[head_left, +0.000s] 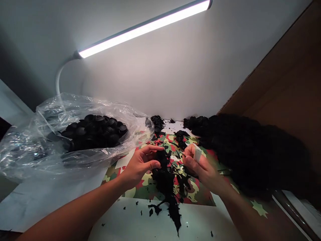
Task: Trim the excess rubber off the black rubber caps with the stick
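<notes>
My left hand [141,164] is curved, thumb and fingers around a black rubber-like piece [162,158]. Its outline merges with the dark scraps below. To the right, my right hand [197,162] is closed, with a white wrap [197,154] on one finger. A thin dark tip pokes out of it toward the left; what it belongs to is hidden. Beneath and between both hands lies a heap of torn black scraps [165,184], trailing toward me over a camouflage-patterned mat [142,192].
At left, an open clear plastic bag [130,115] holds many round ribbed black caps [92,130]. A large black pile [245,150] fills the right side by a cardboard wall [283,73]. A lit tube lamp [145,28] hangs above. Small black scraps [157,122] lie at the back.
</notes>
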The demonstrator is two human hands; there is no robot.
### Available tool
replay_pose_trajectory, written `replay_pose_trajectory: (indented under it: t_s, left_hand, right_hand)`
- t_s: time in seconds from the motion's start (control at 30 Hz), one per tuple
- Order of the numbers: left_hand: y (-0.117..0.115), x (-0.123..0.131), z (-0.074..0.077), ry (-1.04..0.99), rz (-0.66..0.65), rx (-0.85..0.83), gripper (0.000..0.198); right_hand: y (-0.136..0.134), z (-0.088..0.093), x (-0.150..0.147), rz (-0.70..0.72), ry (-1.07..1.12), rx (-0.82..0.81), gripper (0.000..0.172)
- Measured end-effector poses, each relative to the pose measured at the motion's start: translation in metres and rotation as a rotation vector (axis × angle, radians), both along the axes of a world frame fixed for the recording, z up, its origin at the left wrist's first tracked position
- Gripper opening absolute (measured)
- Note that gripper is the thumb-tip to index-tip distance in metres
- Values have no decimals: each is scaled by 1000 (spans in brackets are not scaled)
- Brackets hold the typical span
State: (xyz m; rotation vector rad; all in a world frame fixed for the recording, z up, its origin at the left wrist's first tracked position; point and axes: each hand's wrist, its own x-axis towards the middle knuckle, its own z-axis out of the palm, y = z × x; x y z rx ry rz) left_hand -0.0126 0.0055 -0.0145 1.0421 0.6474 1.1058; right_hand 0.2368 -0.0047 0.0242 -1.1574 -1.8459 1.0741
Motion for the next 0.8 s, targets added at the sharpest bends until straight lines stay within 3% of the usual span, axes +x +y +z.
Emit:
replay_pose_trajectory:
  t_s: [0.17, 0.3, 0.4, 0.8]
  left_hand:
    - [0, -1, 0, -13, -6, -7, 39]
    - [1, -1, 5, -60, -21, -14, 39]
    - [0, 0, 10, -70, -30, -6, 40]
    - [-4, -1, 18, 4, -40, 9, 40]
  right_hand:
    - [-10, 11, -20, 83, -87, 160, 27]
    - [-12, 5, -27, 179, -107, 348, 19]
    - [-11, -1, -28, 221, -91, 452, 23]
    - [-11, 0, -30, 236, -172, 606, 25]
